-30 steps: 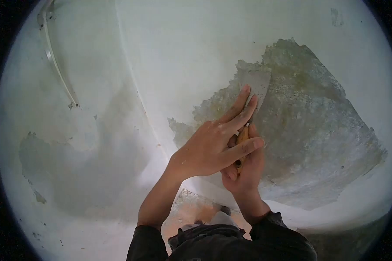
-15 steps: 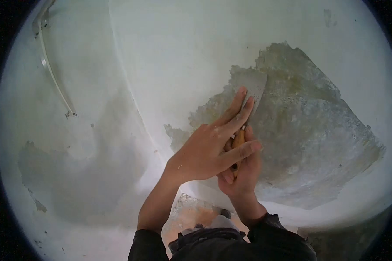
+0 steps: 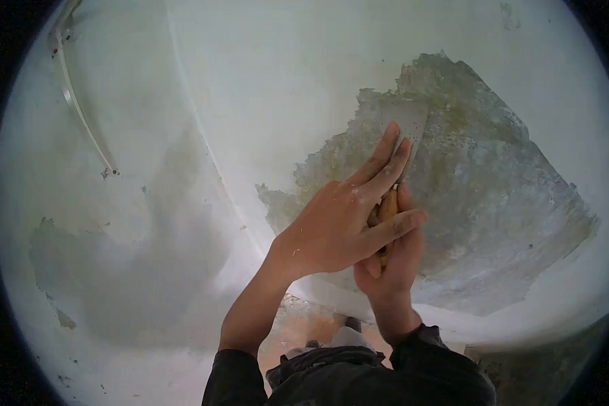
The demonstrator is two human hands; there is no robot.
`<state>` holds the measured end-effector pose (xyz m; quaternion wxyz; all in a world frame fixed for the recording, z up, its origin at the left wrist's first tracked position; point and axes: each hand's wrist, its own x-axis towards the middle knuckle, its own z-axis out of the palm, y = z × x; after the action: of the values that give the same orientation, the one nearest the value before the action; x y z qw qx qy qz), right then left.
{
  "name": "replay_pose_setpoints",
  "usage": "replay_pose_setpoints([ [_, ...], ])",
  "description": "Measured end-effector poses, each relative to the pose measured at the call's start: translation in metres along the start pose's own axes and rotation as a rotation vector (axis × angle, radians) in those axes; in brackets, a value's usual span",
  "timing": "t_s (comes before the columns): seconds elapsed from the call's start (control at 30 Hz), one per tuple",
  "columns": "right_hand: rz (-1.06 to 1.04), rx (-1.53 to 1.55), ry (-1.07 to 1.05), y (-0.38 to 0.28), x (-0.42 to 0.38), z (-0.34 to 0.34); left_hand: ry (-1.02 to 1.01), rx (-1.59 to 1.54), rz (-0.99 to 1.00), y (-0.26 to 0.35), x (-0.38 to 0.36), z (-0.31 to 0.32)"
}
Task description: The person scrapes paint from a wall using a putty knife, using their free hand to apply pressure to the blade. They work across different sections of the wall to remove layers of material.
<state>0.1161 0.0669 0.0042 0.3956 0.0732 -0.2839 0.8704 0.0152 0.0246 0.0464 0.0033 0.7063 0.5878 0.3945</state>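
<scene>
A putty knife (image 3: 415,118) with a wide metal blade and a yellowish wooden handle lies against the wall, its blade near the upper left edge of a bare grey patch (image 3: 487,210). My right hand (image 3: 400,260) is closed round the handle from below. Across it reaches my left hand (image 3: 331,227), two fingers stretched along the blade and the thumb laid over the right hand. Its other fingers are partly hidden beside the handle. Pale, ragged-edged coating (image 3: 284,88) surrounds the patch.
A corner line (image 3: 199,122) divides the wall from another wall on the left. That wall has a thin cable (image 3: 81,111) and a grey stained area (image 3: 128,284). Below, the floor (image 3: 304,325) shows pale debris near my feet.
Both hands and the putty knife have shifted a little right and slightly up across the bare patch. The grip looks the same.
</scene>
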Motion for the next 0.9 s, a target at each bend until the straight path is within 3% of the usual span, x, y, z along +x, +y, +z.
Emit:
replay_pose_setpoints([
  [0.1,0.017,-0.084,0.119,-0.007,0.001,0.008,0.032,-0.030,0.040,-0.002,0.004,0.001],
  [0.37,0.008,-0.023,-0.042,-0.011,0.004,0.006,0.042,0.049,0.053,0.005,0.010,-0.007],
  [0.47,0.000,-0.031,0.098,-0.005,0.000,0.012,0.001,-0.040,-0.015,0.010,0.003,-0.006],
  [0.6,0.032,-0.059,0.046,-0.014,0.005,0.012,0.061,-0.055,0.024,0.006,0.009,-0.006],
  [0.8,0.045,-0.058,0.131,-0.012,0.003,0.008,0.041,-0.063,-0.026,0.009,0.002,-0.001],
  [0.9,0.053,-0.088,0.057,-0.017,0.002,-0.004,0.045,-0.069,-0.020,0.008,0.001,0.005],
])
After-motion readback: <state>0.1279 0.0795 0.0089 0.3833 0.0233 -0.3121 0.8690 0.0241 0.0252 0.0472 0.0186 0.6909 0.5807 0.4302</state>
